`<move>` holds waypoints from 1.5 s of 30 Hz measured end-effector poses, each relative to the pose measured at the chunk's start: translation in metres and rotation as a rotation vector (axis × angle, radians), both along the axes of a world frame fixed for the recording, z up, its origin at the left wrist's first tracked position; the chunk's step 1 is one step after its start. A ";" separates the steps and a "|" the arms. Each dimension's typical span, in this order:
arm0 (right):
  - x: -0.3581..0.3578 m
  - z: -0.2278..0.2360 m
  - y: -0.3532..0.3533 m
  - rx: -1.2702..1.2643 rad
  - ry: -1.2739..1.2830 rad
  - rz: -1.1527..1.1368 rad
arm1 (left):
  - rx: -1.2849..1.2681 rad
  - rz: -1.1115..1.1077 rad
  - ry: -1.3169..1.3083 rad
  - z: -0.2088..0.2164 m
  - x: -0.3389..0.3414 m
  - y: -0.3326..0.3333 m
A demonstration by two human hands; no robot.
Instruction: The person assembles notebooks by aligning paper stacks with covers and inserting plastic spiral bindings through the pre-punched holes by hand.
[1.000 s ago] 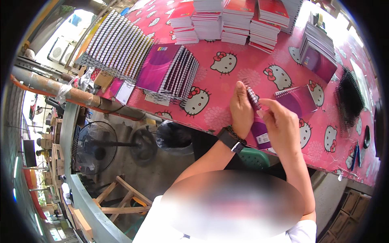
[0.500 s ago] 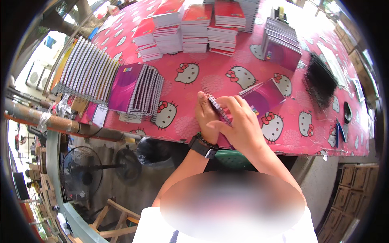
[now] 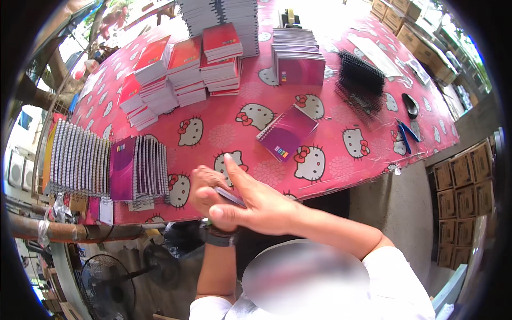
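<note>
Edge-on between my hands, a thin spiral notebook [image 3: 230, 196] shows only as a narrow strip; its covers are hidden. My left hand [image 3: 209, 184], with a dark watch on its wrist, has its fingers curled round the notebook. Over the near side, my right hand [image 3: 266, 205] holds it with the thumb below and the fingers stretched past its edge. Beyond my hands lies a purple spiral notebook [image 3: 288, 130], flat on the pink cat-patterned tablecloth [image 3: 213, 144]. A row of spiral-bound notebooks [image 3: 136, 168] with a purple cover stands to the left.
Stacks of red-covered books [image 3: 186, 58] rise at the back, beside taller white spiral-bound stacks [image 3: 248, 29]. Purple-covered books [image 3: 301, 69] stand at back right. Further right are black binding coils [image 3: 362, 77] and blue-handled pliers [image 3: 406, 136]. A fan [image 3: 109, 282] is below the table.
Both hands have moved left and nearer to me with the notebook. The right fingers, bent at the coil before, are now straighter. The view has turned to the right.
</note>
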State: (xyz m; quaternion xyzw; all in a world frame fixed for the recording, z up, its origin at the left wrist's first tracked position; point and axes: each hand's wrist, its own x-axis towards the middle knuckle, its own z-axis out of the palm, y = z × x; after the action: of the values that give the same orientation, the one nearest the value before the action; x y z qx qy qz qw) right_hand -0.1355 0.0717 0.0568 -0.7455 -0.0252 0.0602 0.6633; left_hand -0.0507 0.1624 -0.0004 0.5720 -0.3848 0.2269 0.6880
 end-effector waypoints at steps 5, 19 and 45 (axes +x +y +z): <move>-0.007 0.002 0.013 0.166 -0.088 -0.048 | 0.293 0.167 0.001 0.013 -0.008 0.006; -0.036 0.015 0.016 0.300 -0.285 -0.103 | 0.165 0.185 0.148 0.040 -0.026 -0.010; -0.056 -0.005 -0.038 -0.050 -0.375 -0.539 | 0.330 0.034 0.260 0.052 -0.029 -0.046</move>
State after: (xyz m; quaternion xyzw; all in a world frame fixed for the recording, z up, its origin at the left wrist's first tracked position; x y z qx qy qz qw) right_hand -0.1913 0.0339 0.0517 -0.7394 0.0527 -0.2553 0.6208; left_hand -0.0799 0.1161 0.0516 0.7076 -0.3153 0.0967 0.6250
